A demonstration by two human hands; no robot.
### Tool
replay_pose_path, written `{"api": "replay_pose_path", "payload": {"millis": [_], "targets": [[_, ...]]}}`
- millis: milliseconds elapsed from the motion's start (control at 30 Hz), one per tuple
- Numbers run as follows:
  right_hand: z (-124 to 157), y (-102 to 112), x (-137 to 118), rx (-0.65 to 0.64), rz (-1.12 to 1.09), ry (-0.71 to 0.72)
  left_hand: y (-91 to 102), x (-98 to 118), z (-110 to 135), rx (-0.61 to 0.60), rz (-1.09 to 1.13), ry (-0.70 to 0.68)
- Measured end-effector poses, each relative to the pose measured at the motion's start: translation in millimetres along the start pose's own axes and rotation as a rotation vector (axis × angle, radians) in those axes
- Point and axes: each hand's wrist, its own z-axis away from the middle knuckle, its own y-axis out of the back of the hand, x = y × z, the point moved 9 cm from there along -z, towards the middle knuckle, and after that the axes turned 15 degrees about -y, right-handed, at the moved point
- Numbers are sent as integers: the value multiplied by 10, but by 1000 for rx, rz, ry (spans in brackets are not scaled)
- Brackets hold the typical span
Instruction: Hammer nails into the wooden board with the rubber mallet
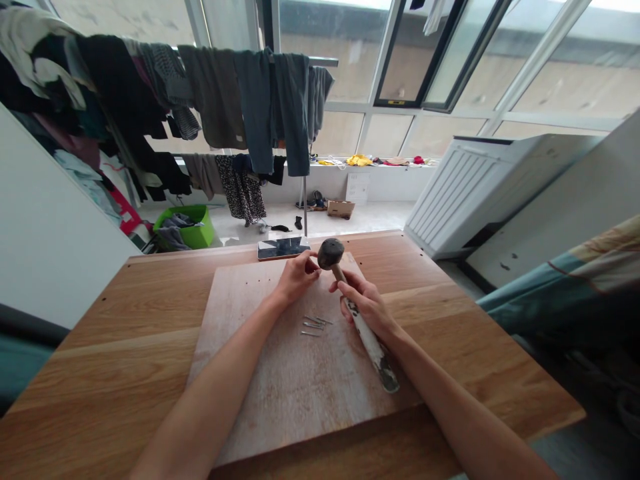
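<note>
My right hand [367,303] is closed round the upper handle of a mallet [370,343]. The mallet has a dark, rounded head and a worn, pale handle with dark patches. Its head is raised at the far part of a pale wooden board [265,393]. Just left of the mallet head, my left hand [299,275] is closed in a pinch over the board; whatever its fingertips hold is too small to make out. Several loose nails [313,325] lie on the board between my forearms. A few small dark marks show on the board's far left part.
The board rests on a wooden table [125,333]. Behind it lies a phone [283,247] at the table's far edge. Beyond are hanging clothes [215,100], a green basket [197,230] and a small cardboard box [341,209]. A white ribbed appliance [465,180] stands at the right.
</note>
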Motion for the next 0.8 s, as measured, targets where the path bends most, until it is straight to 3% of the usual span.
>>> {"api": "replay_pose_path", "payload": {"millis": [400, 533, 633, 700, 800], "targets": [[16, 2, -7, 29, 20, -9, -43, -40, 17, -28, -13, 6], [36, 118, -80, 133, -52, 64, -94, -37, 4, -57, -25, 20], [45, 255, -91, 236, -74, 61, -26, 79, -30, -85, -58, 8], [28, 325, -39, 280, -35, -17, -31, 241, -21, -256, -81, -36], [2, 395, 59, 321, 28, -143, -104, 478, 179, -668, -69, -58]]}}
